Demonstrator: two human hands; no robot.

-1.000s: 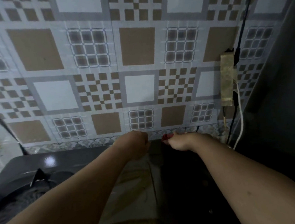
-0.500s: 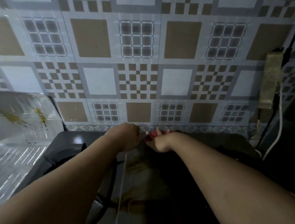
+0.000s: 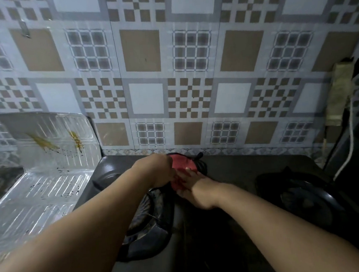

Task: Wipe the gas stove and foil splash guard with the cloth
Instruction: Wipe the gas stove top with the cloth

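Note:
A dark gas stove stands against the tiled wall, with one burner under my left arm and another burner to the right. A red cloth lies bunched at the stove's back middle. My left hand grips the cloth's left side with curled fingers. My right hand holds the cloth from the front, its fingers over the red fabric. The foil splash guard stands left of the stove, stained with yellow and dark splatter.
A patterned tile wall rises right behind the stove. At the right a taped power strip hangs on the wall with a white cable running down beside a dark surface.
The view has swung left and down, bringing the foil guard and both burners into sight. Both hands drew back from the wall, and the red cloth now shows plainly between them.

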